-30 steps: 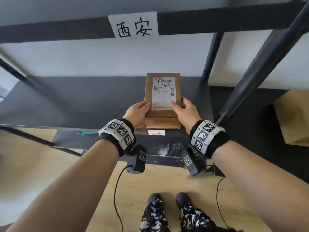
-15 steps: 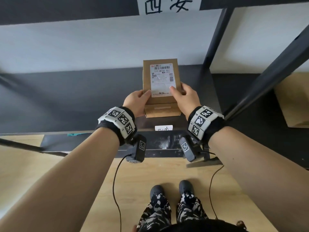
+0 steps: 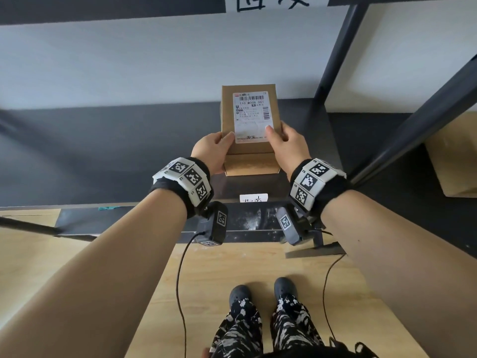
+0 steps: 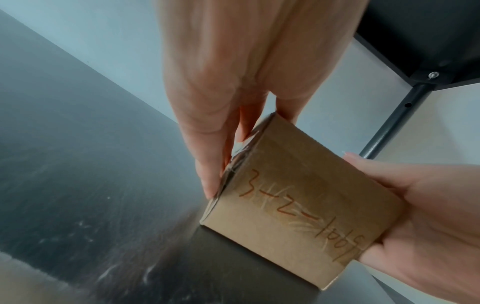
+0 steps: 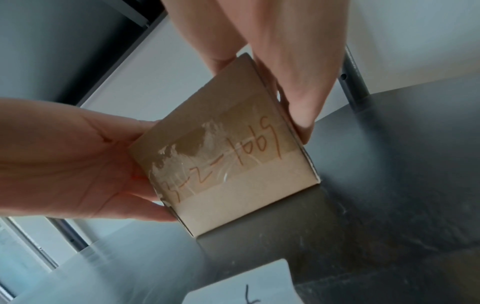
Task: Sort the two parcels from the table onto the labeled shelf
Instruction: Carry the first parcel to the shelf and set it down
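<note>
White wall (image 3: 129, 63), light wood floor (image 3: 232, 267), daylight.

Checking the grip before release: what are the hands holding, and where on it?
Both the left hand and right hand hold the cardboard parcel by its near end, one on each side, thumbs on top.

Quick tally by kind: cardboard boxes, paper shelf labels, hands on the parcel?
Cardboard boxes: 2, the held parcel and one on the right
Paper shelf labels: 2, top, lower
Hands on parcel: 2, left hand, right hand
Total: 6
</note>
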Tool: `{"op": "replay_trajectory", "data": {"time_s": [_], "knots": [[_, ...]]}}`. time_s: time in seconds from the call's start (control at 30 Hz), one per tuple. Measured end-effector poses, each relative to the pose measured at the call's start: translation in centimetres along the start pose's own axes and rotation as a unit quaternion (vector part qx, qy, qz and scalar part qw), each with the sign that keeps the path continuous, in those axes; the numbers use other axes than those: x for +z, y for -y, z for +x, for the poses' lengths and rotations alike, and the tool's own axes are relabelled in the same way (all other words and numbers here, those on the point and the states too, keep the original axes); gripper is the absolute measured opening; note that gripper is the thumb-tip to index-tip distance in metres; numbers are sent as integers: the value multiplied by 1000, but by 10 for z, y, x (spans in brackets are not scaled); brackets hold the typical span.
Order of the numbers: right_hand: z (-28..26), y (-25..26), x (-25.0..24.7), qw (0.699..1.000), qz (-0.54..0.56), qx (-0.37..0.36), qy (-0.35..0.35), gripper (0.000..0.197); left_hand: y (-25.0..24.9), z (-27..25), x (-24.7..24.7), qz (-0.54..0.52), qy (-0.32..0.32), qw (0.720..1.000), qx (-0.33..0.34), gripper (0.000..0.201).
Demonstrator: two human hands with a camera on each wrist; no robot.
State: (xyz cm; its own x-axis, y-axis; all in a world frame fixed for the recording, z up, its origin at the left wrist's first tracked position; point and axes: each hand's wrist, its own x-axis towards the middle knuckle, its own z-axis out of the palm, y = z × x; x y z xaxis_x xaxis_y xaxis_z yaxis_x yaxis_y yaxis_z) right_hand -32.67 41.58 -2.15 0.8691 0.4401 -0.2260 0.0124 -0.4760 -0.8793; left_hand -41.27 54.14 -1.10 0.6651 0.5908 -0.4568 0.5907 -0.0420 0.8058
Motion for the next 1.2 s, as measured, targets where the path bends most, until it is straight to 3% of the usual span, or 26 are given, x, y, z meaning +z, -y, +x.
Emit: {"op": "replay_trajectory", "data": {"time_s": [0.23, 0.4, 0.63, 1.2], "knots": [[22, 5, 1, 1000, 1, 6, -2, 41, -9, 22, 0, -7, 4, 1000, 12, 29], [44, 12, 2, 1000, 8, 15, -13, 44, -18, 41, -1, 8, -5, 1000, 28, 42], [65, 21, 5, 1000, -5, 24, -10, 45, -26, 60, -6, -13, -1, 1000, 27, 42], [60, 21, 7, 1000, -3, 15, -21, 42, -26, 55, -6, 18, -12, 999, 46, 40]]}}
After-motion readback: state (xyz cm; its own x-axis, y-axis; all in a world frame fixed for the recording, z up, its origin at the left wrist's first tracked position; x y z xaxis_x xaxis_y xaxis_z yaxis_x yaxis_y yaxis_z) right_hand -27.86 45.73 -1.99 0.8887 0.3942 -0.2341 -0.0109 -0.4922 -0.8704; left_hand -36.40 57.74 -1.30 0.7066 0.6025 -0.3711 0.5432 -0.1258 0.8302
